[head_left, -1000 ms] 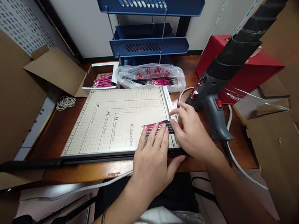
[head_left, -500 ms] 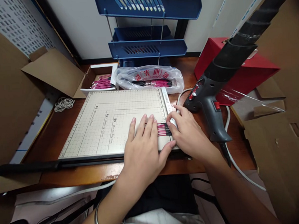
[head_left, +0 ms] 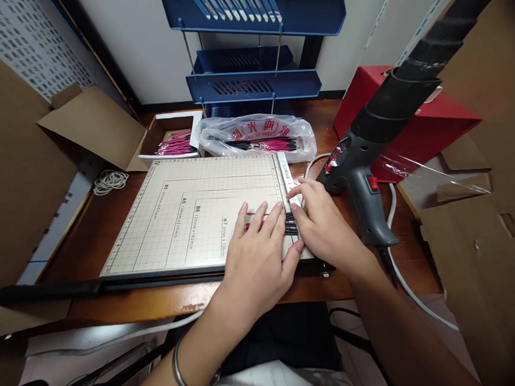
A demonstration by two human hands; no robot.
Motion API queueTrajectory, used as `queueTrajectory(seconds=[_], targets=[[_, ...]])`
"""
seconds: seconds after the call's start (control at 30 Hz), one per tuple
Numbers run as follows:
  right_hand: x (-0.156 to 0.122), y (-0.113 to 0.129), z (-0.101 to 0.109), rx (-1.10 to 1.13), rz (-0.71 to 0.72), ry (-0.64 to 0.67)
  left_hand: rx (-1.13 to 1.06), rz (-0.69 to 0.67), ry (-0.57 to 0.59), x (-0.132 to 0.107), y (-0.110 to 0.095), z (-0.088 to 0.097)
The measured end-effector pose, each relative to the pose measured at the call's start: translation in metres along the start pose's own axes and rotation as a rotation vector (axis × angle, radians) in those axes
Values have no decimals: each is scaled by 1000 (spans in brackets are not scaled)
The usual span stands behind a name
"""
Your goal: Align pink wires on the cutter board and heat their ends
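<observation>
A beige paper-cutter board (head_left: 198, 213) with printed size grids lies on the brown desk. My left hand (head_left: 256, 262) rests flat on its lower right part, fingers stretched over a row of pink wires with black ends (head_left: 290, 223). Only the black ends and a sliver of pink show between my hands. My right hand (head_left: 324, 227) lies at the board's right ruler edge (head_left: 285, 174), its curled fingertips touching the black wire ends.
A grey heat gun (head_left: 360, 182) with a black hose stands just right of my right hand. Behind the board lie a plastic bag of wires (head_left: 258, 135), a small box of pink wires (head_left: 175, 142) and blue trays (head_left: 254, 84). Rubber bands (head_left: 109, 180) lie left; a red box (head_left: 409, 127) right.
My left hand slid left over the wires, then came back to the right, covering nearly all the pink. My right hand stayed at the ruler edge, shifting only slightly.
</observation>
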State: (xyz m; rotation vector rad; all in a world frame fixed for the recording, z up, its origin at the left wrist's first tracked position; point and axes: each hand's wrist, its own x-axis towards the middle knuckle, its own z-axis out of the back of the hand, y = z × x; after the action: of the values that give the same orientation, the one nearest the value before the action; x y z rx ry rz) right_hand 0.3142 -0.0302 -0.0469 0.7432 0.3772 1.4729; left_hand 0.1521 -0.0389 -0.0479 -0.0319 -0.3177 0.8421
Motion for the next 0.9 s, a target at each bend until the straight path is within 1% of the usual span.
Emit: queueTrajectory(seconds=[0.1,0.2,0.33,0.4,0.47,0.67,0.77,0.9], targets=[[-3,-4,2,17,-38,-29,0,-1,-2,2,-2,-1],[-8,-4,3,29,-38,-28,12,-1,-35,-1,-1,2],[-14,5,0,6,-25,15,54,44,-95,-16,1,10],[-16,9,-3,-20,-18,53,61,46,-100,-24,0,10],[-17,11,-5,-61,-18,79,55,38,-88,-31,-2,8],[-19,13,-6,-142,-20,42,50,20,-90,-35,-3,-2],[-20,13,-3,-146,-26,77,50,20,-93,-35,-2,-3],[-26,12,3,-97,-37,50,50,24,-101,-35,-3,-5]])
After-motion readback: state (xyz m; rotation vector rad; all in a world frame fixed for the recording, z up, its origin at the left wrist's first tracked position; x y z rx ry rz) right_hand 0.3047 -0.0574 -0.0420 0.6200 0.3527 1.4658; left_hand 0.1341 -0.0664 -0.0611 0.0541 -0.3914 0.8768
